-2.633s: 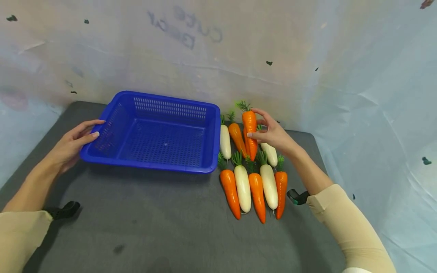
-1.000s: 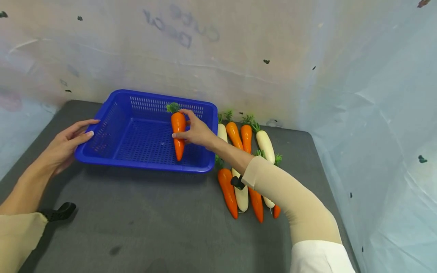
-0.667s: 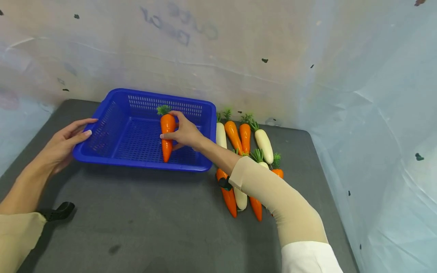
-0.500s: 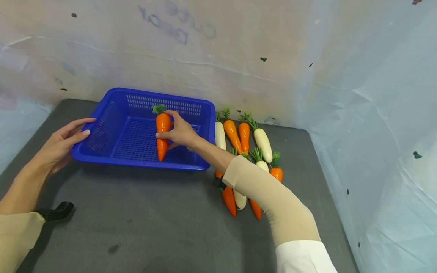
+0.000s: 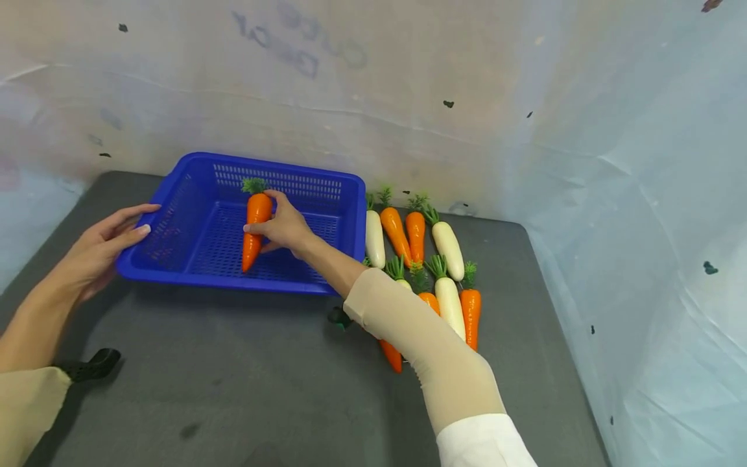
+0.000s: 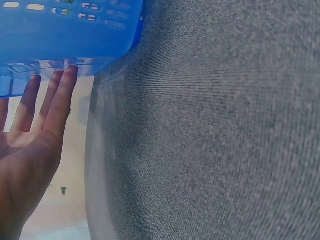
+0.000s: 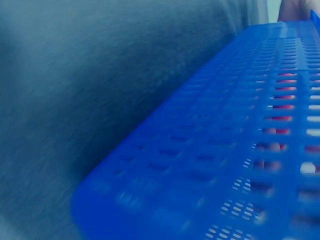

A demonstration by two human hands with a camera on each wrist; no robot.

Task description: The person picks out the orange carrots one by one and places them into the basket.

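Observation:
In the head view my right hand (image 5: 284, 227) pinches an orange carrot (image 5: 257, 217) with a green top, thumb on its near side. The carrot is inside the blue plastic basket (image 5: 240, 281), left of its middle. My left hand (image 5: 105, 243) holds the basket's left rim, thumb and index tips on it. In the left wrist view the other fingers of that hand (image 6: 37, 135) reach straight to the rim from below. The right wrist view shows mostly the slotted basket wall (image 7: 165, 155), with the carrot hidden or only hinted at through the slots.
Right of the basket lie several carrots (image 5: 394, 230) and several white radishes (image 5: 447, 246) in two rows on the grey table (image 5: 245, 376). My right forearm covers part of the nearer row. A pale sheet (image 5: 379, 97) hangs behind the table.
My right hand has lifted the carrot from the back row and carried it left into the basket, then further left there. My left hand has stayed on the rim.

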